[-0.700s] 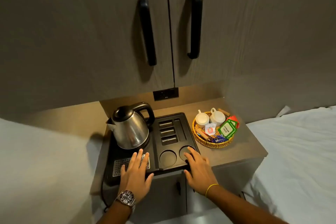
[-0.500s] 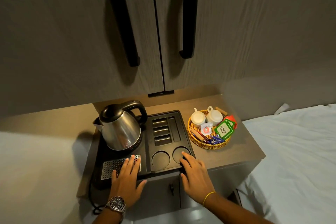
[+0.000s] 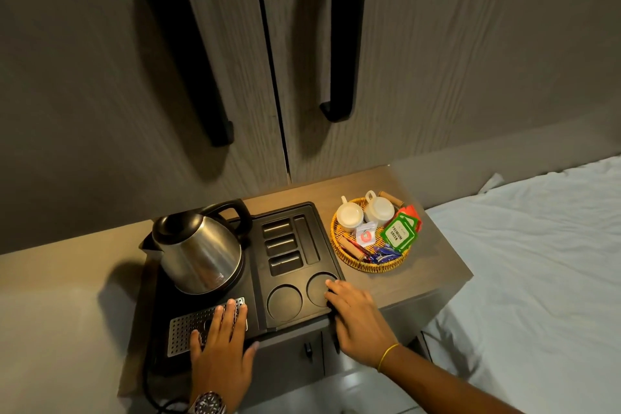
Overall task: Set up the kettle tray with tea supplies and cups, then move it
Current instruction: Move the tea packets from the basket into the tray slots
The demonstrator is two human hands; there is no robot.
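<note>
A black kettle tray (image 3: 322, 228) lies on a small wooden cabinet top. A steel kettle (image 3: 198, 249) with a black handle stands on the tray's left half. The tray's slots and two round cup wells (image 3: 285, 302) hold nothing. My left hand (image 3: 221, 349) lies flat on the metal drip grille (image 3: 188, 329) at the tray's front. My right hand (image 3: 356, 319) rests on the tray's front right corner, fingers over the rim. To the right, a wicker basket (image 3: 369, 265) holds two white cups (image 3: 350, 216), green tea sachets (image 3: 400, 235) and other packets.
Two cupboard doors with long black handles (image 3: 342, 44) hang right above the cabinet. A bed with a white sheet (image 3: 537, 262) lies to the right. A black cord (image 3: 148, 380) runs down from the tray's front left. Bare wood (image 3: 433, 276) shows beside the basket.
The view has tilted down and moved closer to the cabinet. Both hands stay on the tray's front edge, and the tray, kettle and basket have not shifted.
</note>
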